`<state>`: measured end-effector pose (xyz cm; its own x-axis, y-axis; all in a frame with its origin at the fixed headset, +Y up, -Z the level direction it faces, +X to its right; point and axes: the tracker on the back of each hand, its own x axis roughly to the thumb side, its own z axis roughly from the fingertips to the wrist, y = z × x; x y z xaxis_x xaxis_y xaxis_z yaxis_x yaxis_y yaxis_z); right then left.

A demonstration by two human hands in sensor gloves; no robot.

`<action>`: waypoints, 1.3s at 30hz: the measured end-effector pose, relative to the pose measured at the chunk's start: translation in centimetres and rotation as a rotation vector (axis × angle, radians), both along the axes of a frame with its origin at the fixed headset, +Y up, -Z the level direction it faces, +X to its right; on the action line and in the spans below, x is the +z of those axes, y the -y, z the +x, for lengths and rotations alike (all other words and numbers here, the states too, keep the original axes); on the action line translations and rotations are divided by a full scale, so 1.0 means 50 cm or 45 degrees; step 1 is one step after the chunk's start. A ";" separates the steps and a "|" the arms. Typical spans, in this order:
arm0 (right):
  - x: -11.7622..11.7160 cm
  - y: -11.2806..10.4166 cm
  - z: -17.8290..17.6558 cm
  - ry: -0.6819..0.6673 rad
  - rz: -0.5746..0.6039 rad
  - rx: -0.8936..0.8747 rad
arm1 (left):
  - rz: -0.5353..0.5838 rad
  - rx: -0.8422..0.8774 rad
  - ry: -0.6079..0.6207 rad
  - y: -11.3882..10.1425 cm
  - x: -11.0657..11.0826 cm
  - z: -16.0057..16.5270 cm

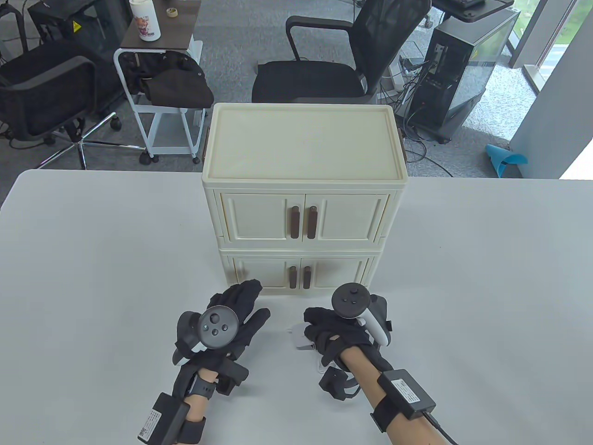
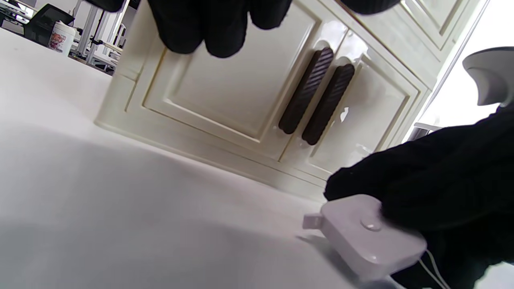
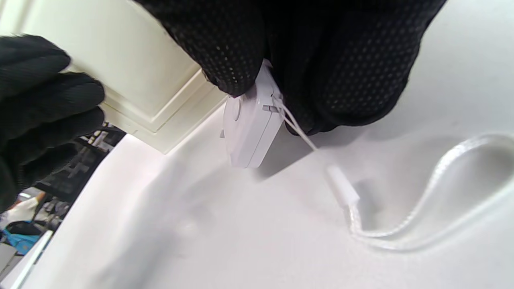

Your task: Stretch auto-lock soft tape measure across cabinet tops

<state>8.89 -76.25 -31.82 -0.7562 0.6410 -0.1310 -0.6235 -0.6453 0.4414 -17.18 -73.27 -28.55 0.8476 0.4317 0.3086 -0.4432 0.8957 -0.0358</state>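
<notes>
Both hands sat at the counter's (image 1: 92,259) 6 o'clock edge. Right hand (image 1: 338,331) gripped the tape (image 2: 367,235) on the counter, likely readying a pull; left hand (image 1: 222,320), fingers spread and empty, hovered at its 9 o'clock. Cabinet (image 1: 303,139) stood at 12.

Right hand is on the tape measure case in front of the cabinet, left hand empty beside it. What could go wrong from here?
1. The right hand covers most of the tape measure from above; only its edges show, so the grip may be shallow and the case could slip when lifted.
2. The lanyard trails loose on the table and could snag or drag.
3. The left hand sits close to the cabinet; reaching for the tape's tab might bump the lower doors.
</notes>
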 end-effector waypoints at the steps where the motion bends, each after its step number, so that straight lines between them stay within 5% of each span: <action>1: -0.003 0.002 -0.001 0.013 -0.003 0.012 | 0.000 -0.015 0.007 -0.001 0.001 -0.001; 14: -0.008 -0.019 -0.036 -0.007 0.123 0.488 | 0.012 -0.056 0.042 0.000 0.002 0.006; 20: 0.003 -0.045 0.000 -0.052 0.251 0.323 | -0.017 -0.192 0.109 0.007 0.003 0.018; 26: 0.023 -0.040 0.041 -0.285 0.362 0.060 | -0.026 -0.417 0.165 0.022 0.007 0.042; 39: 0.053 -0.017 0.076 -0.472 0.555 0.275 | -0.076 -0.624 0.239 0.053 0.014 0.069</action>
